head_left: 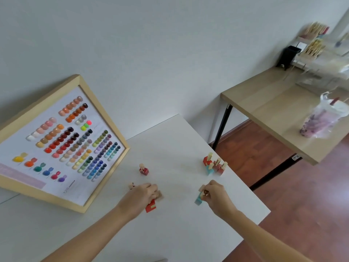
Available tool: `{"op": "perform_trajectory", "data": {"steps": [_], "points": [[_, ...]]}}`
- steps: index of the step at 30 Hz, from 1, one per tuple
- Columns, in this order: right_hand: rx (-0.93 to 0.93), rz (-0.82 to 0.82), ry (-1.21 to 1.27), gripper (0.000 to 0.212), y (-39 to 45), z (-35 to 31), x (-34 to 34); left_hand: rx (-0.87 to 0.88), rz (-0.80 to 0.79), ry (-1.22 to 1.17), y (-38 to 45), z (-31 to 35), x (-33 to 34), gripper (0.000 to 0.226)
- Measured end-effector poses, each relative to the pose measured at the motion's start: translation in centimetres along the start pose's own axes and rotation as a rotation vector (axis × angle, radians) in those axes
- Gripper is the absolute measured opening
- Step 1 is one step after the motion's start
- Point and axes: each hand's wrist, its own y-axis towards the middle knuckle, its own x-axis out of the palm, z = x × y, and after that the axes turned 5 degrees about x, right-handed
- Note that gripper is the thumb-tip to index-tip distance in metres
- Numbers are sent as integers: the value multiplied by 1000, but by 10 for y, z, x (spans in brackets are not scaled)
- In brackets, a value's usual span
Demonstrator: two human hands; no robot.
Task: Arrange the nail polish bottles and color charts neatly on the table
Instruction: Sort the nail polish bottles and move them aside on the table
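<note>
across the white counter [170, 144], the largest thing is a wood-framed color chart [56, 146], lying flat at the left with rows of painted nail swatches on white backing. beyond the far edge stands a second, tan counter [268, 103] carrying a clear plastic bag [321, 120] with pinkish contents too blurred to tell, and a rack of gold-capped bottles [313, 40] at the back, also blurred.

on the white counter, the left hand [141, 195] is closed around a red nail polish bottle [150, 206], fingers curled over its cap, the bottle's base poking out below the palm. the right hand [215, 195] pinches a light blue nail polish bottle [199, 199] by its cap, fingers shut on it, the bottle tilted with its base toward the counter.

near the right edge, a cluster of bottles [214, 165] stands upright and close together, mostly red with one light blue. a single red bottle [144, 169] stands alone between the chart and the cluster, just beyond the left hand.
</note>
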Motion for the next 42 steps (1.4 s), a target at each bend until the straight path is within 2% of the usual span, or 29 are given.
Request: {"op": "perform_trajectory", "data": {"steps": [5, 14, 20, 26, 33, 38, 42], "points": [[95, 41, -26, 17, 9, 26, -27, 15, -22, -85, 62, 48, 7, 16], [-1, -22, -127, 10, 42, 38, -41, -40, 24, -68, 144, 99, 14, 12], [-41, -7, -158, 11, 54, 43, -39, -75, 46, -44, 171, 109, 17, 10], [-115, 43, -212, 24, 58, 48, -36, -74, 81, -64, 191, 111, 17, 8], [-140, 63, -233, 20, 56, 52, -35, -83, 95, -88, 196, 111, 21, 12], [-137, 104, -242, 24, 51, 49, -40, -46, 116, -156, 181, 100, 20, 27], [-223, 200, -201, 27, 42, 35, -51, -14, 168, -175, 155, 87, 15, 45]]}}
